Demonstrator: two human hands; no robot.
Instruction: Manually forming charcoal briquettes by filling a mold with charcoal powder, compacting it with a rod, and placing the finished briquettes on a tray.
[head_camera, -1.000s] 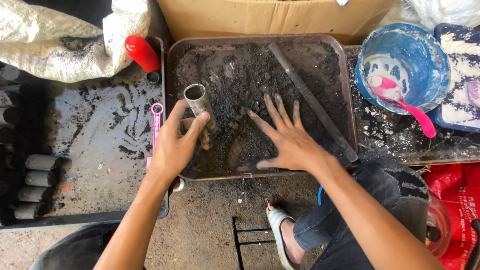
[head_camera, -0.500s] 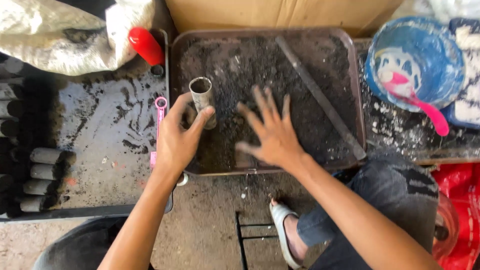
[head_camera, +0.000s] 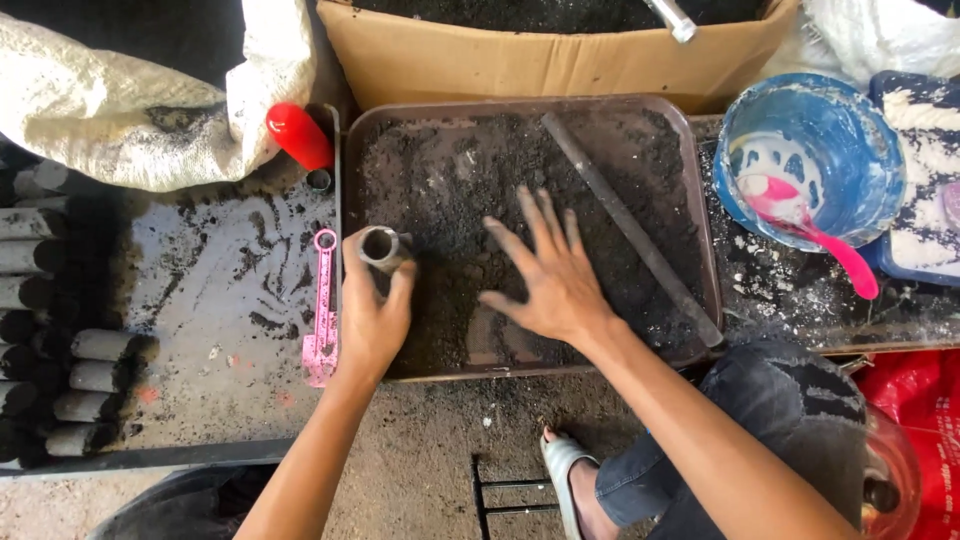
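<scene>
Dirty workshop floor with a brown tray (head_camera: 352, 200) of dark powder, left hand (head_camera: 372, 312) gripping a short metal tube (head_camera: 382, 247) upright at the tray's left edge, right hand (head_camera: 545, 280) open, fingers spread flat on the powder mid-tray, metal rod (head_camera: 632, 232) lying diagonally toward the tray's right edge.

A dusty dark table (head_camera: 230, 270) carried a brown tray (head_camera: 700, 230) of black powder, a pink tool (head_camera: 322, 310) and grey cylinders (head_camera: 90, 380).
</scene>
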